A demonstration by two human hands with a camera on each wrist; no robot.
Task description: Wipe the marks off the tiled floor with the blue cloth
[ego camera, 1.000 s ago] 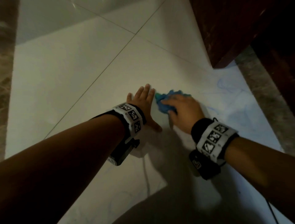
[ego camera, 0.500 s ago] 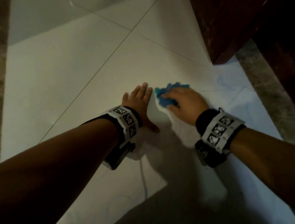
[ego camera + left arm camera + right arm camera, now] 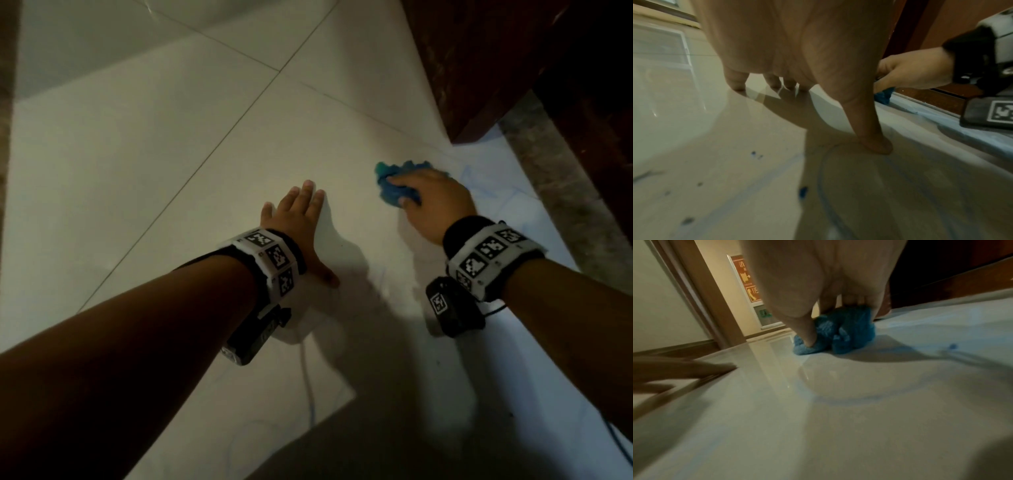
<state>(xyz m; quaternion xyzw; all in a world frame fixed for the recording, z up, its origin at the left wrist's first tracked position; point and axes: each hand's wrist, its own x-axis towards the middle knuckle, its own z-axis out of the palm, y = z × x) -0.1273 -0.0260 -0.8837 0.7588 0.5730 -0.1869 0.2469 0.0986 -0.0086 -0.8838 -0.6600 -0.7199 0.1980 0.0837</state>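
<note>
Blue cloth (image 3: 399,186) is the landmark we place everything by: in the head view it sits bunched on the tiled floor (image 3: 171,154), and our right hand (image 3: 433,202) lies over its near side with fingers curled onto it, so that grip is closed on the cloth. Our left hand (image 3: 301,222) rests flat on the floor to the left of the cloth and apart from it, fingers straight, holding nothing. Faint blue marks (image 3: 479,181) show just right of the cloth, and a thin blue line (image 3: 310,394) runs well nearer to us than the cloth; we judge the wiping only partly done. A dark wooden corner (image 3: 479,102) stands beyond the cloth, and a hard forward stroke could drive our knuckles into it. From the left wrist, the fingertips (image 3: 737,86) and thumb press the glossy tile, with blue specks (image 3: 802,191) and a curved line far on our side of the cloth (image 3: 882,97); braced on so shiny a surface, that palm could slip. From the right wrist, the thumb (image 3: 807,335) digs into the wadded cloth (image 3: 840,335) and a blue arc (image 3: 869,397) lies nearer the camera; bunched so small, the cloth may smear the pigment or let our fingers drag across the marks instead.
</note>
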